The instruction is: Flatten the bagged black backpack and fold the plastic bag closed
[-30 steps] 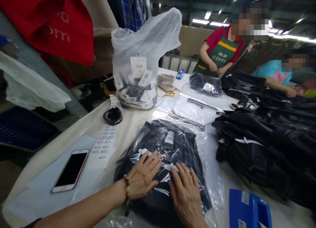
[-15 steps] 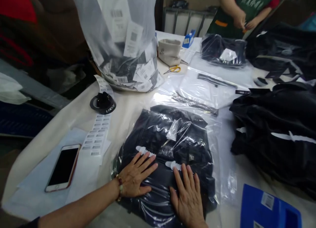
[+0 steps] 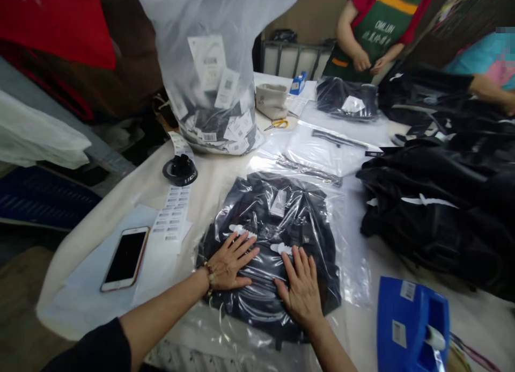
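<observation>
Black garment (image 3: 306, 238) folded inside a clear plastic bag, under my two open hands.

It lies at 6 o'clock on the white-covered table (image 3: 217, 184), right in front of me, dark and glossy under the film, with a white tag (image 3: 279, 203) showing near its top and two white tabs (image 3: 241, 230) by my fingers. My left hand (image 3: 232, 262), a beaded bracelet (image 3: 209, 278) at its wrist, and my right hand (image 3: 300, 289) both press flat on the bag, fingers spread, gripping nothing. At 9 o'clock lie a phone (image 3: 125, 258) and a barcode label strip (image 3: 173, 220); at 11, a big clear bag of tagged packets (image 3: 209, 77); at 12, yellow-handled scissors (image 3: 279, 124); at 3, a heap of black garments (image 3: 426, 216); at 4, a blue box (image 3: 410, 323).
</observation>
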Motion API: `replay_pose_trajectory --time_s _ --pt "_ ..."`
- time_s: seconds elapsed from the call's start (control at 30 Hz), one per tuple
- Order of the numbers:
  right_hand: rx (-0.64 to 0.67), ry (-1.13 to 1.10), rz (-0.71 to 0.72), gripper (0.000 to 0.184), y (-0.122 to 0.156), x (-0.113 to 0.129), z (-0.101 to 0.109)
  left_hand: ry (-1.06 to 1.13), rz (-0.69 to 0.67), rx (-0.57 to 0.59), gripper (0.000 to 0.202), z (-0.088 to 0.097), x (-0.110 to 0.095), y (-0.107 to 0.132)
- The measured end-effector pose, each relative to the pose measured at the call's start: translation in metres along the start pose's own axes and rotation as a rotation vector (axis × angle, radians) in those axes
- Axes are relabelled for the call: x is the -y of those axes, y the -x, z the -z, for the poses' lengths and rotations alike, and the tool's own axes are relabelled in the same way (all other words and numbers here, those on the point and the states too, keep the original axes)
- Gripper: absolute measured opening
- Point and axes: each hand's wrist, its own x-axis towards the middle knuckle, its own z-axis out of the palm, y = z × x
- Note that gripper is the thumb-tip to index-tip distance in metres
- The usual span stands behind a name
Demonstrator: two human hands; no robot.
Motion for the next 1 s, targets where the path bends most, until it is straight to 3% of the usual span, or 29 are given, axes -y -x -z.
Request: replay_pose_trajectory --time_s 0.17,0.33,0.57,0.73,0.87,1.0 --pt "0.002 0.011 0.144 0.082 0.007 0.001 0.024 -0.022 -0.126 0.055 0.089 0.024 -0.002 0.008" --pt "0.013 0.035 0.222 0.091 0.038 0.006 0.044 -0.05 -0.273 0.084 0.08 0.039 0.0 0.041" --pt "-0.017 0.042 0.212 0.068 0.073 0.018 0.047 -0.176 -0.188 -0.008 0.063 0.033 -0.021 0.074" --pt "-0.16 0.015 0.295 0.042 0.086 0.029 0.04 -0.195 -0.343 -0.076 0.048 0.032 -0.037 0.076" --pt "-0.173 -0.01 0.439 0.047 0.096 0.038 0.035 -0.206 -0.374 -0.17 0.04 0.026 -0.048 0.081" --pt "-0.135 -0.039 0.487 0.044 0.105 0.043 0.032 -0.206 -0.368 -0.183 0.035 0.021 -0.06 0.085"
